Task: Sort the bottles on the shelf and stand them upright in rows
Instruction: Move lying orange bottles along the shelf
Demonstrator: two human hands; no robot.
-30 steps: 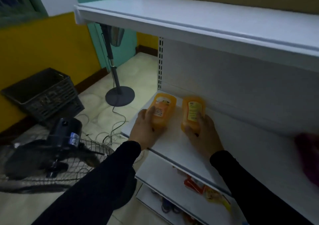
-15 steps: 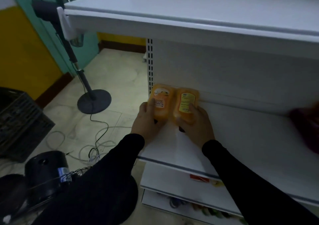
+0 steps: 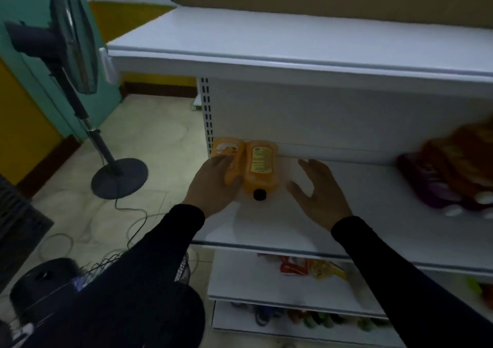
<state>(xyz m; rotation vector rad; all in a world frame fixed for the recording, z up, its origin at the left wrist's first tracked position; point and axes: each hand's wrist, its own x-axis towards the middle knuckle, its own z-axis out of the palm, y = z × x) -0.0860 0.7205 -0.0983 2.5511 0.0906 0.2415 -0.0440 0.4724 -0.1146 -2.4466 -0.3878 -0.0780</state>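
Two orange bottles sit side by side at the back left corner of the white shelf [image 3: 373,230]. The left bottle [image 3: 229,153] is partly covered by my left hand [image 3: 213,185], whose fingers rest over its lower part. The right bottle [image 3: 261,166] shows a yellow label and a black cap pointing toward me; it looks to be lying flat. My right hand [image 3: 318,190] hovers just right of it with fingers spread, holding nothing. A blurred pile of purple and orange bottles [image 3: 453,177] lies at the shelf's right end.
An upper shelf [image 3: 293,54] overhangs the work area. Lower shelves hold colourful packets [image 3: 312,266] and small items. A standing fan [image 3: 72,43] with its round base [image 3: 120,178] and cables is on the floor to the left; another fan's cage [image 3: 53,281] is near my left arm.
My right hand has let go of the right orange bottle and moved to the right, fingers spread. Both bottles now sit pushed back against the shelf's rear wall. The camera has shifted right.
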